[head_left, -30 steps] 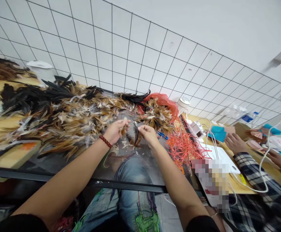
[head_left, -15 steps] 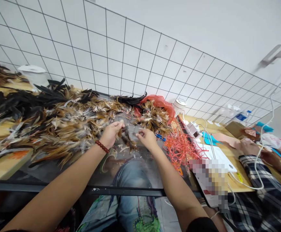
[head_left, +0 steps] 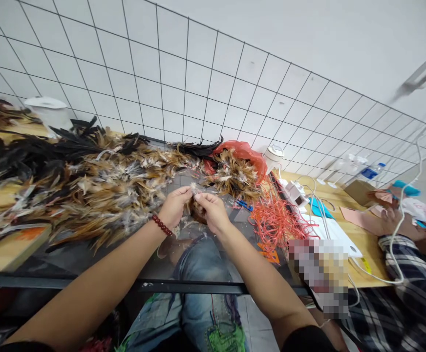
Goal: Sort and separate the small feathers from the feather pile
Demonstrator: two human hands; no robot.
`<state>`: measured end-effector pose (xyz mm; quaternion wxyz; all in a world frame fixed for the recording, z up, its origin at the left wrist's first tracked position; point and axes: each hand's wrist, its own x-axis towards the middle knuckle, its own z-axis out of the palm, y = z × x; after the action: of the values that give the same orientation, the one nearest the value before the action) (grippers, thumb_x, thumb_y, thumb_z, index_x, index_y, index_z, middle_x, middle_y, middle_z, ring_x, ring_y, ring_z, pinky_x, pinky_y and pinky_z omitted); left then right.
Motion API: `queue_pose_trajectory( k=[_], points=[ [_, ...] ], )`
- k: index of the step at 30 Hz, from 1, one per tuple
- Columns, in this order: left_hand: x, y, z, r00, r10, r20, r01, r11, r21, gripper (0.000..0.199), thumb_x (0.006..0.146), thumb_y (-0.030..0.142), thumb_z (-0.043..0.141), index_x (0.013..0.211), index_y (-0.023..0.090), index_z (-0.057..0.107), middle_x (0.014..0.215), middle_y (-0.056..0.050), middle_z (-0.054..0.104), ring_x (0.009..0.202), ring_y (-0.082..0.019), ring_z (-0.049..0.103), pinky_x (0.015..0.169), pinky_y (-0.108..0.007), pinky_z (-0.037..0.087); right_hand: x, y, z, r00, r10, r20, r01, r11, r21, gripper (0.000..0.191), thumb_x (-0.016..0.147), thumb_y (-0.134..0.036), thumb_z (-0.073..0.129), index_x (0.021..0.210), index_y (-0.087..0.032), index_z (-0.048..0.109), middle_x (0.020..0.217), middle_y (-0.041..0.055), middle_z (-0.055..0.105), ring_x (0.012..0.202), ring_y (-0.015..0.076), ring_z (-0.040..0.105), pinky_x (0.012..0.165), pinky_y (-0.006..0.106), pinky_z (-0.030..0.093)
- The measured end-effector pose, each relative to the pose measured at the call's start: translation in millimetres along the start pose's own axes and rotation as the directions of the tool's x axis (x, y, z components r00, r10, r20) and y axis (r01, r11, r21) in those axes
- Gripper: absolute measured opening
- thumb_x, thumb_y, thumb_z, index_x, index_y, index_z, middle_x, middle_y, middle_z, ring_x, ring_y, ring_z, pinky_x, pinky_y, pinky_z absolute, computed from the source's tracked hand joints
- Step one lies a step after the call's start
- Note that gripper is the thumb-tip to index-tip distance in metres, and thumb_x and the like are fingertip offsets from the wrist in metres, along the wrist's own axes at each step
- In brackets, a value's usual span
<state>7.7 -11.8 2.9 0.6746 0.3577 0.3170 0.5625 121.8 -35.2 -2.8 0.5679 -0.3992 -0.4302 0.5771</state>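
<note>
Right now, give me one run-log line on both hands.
left hand: pinching small feather bunch | right hand: at same bunch | left side: feather pile | right side: red cords

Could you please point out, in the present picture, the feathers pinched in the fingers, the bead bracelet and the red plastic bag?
Pinched feathers (head_left: 194, 187), head view: on their pale, fluffy end.
Bead bracelet (head_left: 161, 225), head view: on the middle of its visible beads.
Red plastic bag (head_left: 251, 154), head view: on its crumpled upper part.

Wispy feathers (head_left: 114, 183), crinkled bag (head_left: 249, 153) (plastic), wooden table (head_left: 373, 250)
</note>
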Motion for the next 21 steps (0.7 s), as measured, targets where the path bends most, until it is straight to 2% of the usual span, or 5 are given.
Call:
queue_pose_trajectory(
  k=[6, 10, 15, 17, 21],
  points=[
    [-4.9, 2.0, 1.8, 0.995, -0.032, 0.093, 0.030, 0.999, 0.017, 0.011, 0.066, 0.021, 0.074, 0.071, 0.011, 0.070, 0.070, -0.006, 0.068, 0.064, -0.015, 0.060, 0.065, -0.026, 0.046, -1.5, -0.4, 0.9, 0.994, 0.098, 0.042, -0.104, 0.983, 0.154, 0.034, 0.057, -0.041, 0.075, 0.060, -0.018, 0.051, 0.050, -0.0070, 0.043, 0.045, 0.0053, 0.032, 0.046, 0.020, 0.026],
    [-3.7, -0.2, 0.3, 0.996, 0.018, 0.083, -0.023, 0.998, 0.064, 0.016, 0.065, 0.025, 0.075, 0.072, 0.011, 0.071, 0.071, -0.007, 0.068, 0.066, -0.016, 0.060, 0.063, -0.026, 0.045, -0.6, 3.1, 0.8, 0.994, 0.100, 0.035, -0.102, 0.994, 0.039, 0.036, 0.061, -0.047, 0.072, 0.058, -0.018, 0.050, 0.049, -0.0061, 0.044, 0.044, 0.0056, 0.033, 0.044, 0.020, 0.027],
    [2.7, -1.9, -5.2, 0.990, 0.136, -0.035, -0.131, 0.984, 0.124, 0.012, 0.069, 0.024, 0.072, 0.062, 0.014, 0.068, 0.059, -0.003, 0.061, 0.058, -0.012, 0.053, 0.061, -0.022, 0.043, 6.0, 1.7, -10.0, 0.967, -0.246, -0.066, 0.218, 0.932, -0.290, 0.027, 0.070, -0.042, 0.068, 0.076, -0.017, 0.061, 0.067, -0.0014, 0.059, 0.059, 0.0090, 0.049, 0.059, 0.022, 0.042],
    [2.7, -1.3, -6.2, 0.994, 0.105, 0.035, -0.109, 0.981, 0.163, 0.014, 0.070, 0.025, 0.070, 0.062, 0.014, 0.067, 0.054, -0.002, 0.057, 0.055, -0.012, 0.051, 0.058, -0.022, 0.042, 9.4, -1.3, -17.5, 0.940, -0.336, -0.062, 0.293, 0.886, -0.359, 0.028, 0.074, -0.040, 0.064, 0.091, -0.018, 0.065, 0.080, 0.0011, 0.063, 0.069, 0.0107, 0.054, 0.069, 0.023, 0.044],
    [-2.0, 0.6, -5.5, 0.973, -0.064, 0.221, 0.024, 0.984, 0.178, 0.017, 0.071, 0.027, 0.070, 0.063, 0.013, 0.066, 0.051, -0.002, 0.053, 0.052, -0.012, 0.050, 0.054, -0.022, 0.040, 12.4, -9.3, -28.8, 0.932, -0.351, 0.084, 0.354, 0.841, -0.410, 0.036, 0.079, -0.039, 0.060, 0.111, -0.021, 0.064, 0.089, 0.0016, 0.062, 0.075, 0.0109, 0.054, 0.075, 0.024, 0.045]
  ],
)
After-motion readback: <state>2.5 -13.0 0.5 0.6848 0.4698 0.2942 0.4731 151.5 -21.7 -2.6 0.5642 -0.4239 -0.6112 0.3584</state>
